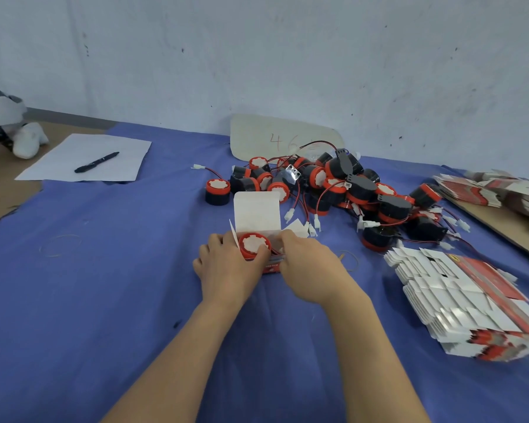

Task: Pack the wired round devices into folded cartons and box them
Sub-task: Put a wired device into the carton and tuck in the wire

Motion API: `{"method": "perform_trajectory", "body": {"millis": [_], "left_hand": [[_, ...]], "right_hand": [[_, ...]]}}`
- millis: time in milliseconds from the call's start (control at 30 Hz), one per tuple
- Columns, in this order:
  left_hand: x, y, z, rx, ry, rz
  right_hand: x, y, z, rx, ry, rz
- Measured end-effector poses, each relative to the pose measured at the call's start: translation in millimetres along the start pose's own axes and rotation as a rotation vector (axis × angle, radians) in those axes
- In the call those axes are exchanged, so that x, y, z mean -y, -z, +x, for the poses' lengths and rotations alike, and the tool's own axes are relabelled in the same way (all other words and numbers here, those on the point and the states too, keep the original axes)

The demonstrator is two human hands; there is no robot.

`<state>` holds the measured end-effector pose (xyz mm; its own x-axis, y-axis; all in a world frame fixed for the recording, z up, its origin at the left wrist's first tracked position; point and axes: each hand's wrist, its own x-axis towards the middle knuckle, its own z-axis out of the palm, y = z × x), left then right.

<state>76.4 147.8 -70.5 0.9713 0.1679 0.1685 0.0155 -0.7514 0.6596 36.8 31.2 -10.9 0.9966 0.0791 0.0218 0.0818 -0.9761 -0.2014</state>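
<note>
A small red and white carton stands open on the blue cloth, its white lid flap raised. Inside it sits a round black device with a red rim and white top. My left hand grips the carton's left side, with the thumb on the device. My right hand holds the carton's right side, fingers curled at its edge. Behind lies a pile of the same wired round devices with red-black leads and white plugs. One device stands apart at the left of the pile.
A stack of flat red and white cartons lies at the right, with more on a brown board behind. A white sheet with a black pen lies far left. A beige card leans on the wall. Rubber bands lie on the cloth.
</note>
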Motion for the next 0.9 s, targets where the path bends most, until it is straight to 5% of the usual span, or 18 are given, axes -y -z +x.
{"method": "perform_trajectory", "body": {"millis": [200,700,900], "left_hand": [[1,0,-2,-0.005,-0.008,-0.042],[-1,-2,0,-0.008,-0.003,-0.003],[2,-2,-1,-0.012,-0.020,-0.009]], "right_hand": [[-8,-3,-5,-0.154,-0.055,0.247],[-6,8,-10,-0.076,-0.032,0.056],[-9,5,-8,-0.099,-0.054,0.180]]}}
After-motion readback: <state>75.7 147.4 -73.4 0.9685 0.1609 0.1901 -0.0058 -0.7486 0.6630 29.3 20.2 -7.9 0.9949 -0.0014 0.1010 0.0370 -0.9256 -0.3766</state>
